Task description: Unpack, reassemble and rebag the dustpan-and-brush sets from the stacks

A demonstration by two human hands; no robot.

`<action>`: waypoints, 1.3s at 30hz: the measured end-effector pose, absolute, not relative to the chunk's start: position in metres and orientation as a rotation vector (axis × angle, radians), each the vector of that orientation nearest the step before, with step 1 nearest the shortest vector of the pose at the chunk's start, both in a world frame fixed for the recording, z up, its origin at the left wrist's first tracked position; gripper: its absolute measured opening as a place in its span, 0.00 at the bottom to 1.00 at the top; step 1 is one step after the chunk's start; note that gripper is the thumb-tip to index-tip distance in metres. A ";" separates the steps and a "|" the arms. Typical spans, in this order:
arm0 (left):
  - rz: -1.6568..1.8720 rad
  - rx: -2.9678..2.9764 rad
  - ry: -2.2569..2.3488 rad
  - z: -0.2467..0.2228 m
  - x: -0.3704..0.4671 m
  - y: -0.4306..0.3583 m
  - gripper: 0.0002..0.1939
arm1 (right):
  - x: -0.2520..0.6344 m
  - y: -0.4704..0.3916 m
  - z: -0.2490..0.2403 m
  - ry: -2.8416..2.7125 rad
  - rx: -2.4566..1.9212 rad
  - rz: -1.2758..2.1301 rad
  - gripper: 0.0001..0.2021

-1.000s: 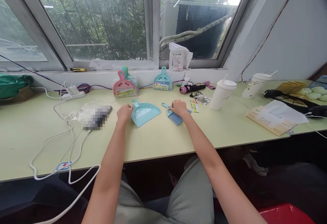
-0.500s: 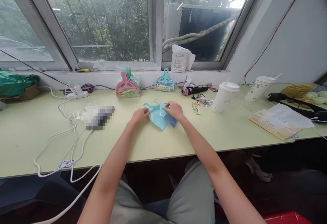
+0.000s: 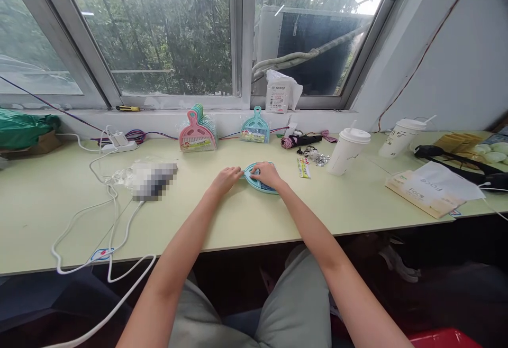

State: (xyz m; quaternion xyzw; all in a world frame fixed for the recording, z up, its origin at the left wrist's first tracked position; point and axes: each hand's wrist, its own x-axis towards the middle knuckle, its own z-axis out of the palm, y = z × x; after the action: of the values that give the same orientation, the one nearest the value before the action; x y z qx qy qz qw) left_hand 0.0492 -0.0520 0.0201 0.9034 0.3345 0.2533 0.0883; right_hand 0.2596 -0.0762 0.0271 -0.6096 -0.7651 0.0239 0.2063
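A small light-blue dustpan point(image 3: 260, 189) lies on the table in front of me, its handle toward the left. The matching hand brush point(image 3: 265, 186), with blue bristles, rests inside the pan. My left hand point(image 3: 227, 180) is closed on the dustpan's handle end. Over the brush is my right hand point(image 3: 268, 174), its fingers closed on the brush and covering part of it. Behind them stand a pink dustpan set point(image 3: 193, 135) at the front of a wrapped stack and a teal wrapped set point(image 3: 255, 130), both against the wall.
On the right are a white cup point(image 3: 348, 149), a second cup point(image 3: 400, 137), a tissue pack point(image 3: 426, 194), a small packet point(image 3: 304, 168) and a folded umbrella point(image 3: 304, 140). White cables point(image 3: 115, 216) and a power strip point(image 3: 120, 146) lie left. The table's front edge runs near my forearms.
The brush has gone from beside the dustpan to lying inside it. The pan has turned so that its handle points left, and my left hand has moved right with it.
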 end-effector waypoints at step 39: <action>1.272 0.845 1.097 0.010 0.034 -0.020 0.10 | 0.308 -0.064 0.006 -2.005 -1.645 0.334 0.28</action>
State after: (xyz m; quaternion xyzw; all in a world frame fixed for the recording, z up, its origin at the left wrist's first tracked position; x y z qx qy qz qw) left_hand 0.0340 -0.0200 0.0095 0.3630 0.4714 0.5463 0.5896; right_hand 0.3076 -0.0636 0.0063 -0.6074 -0.7403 0.1234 0.2605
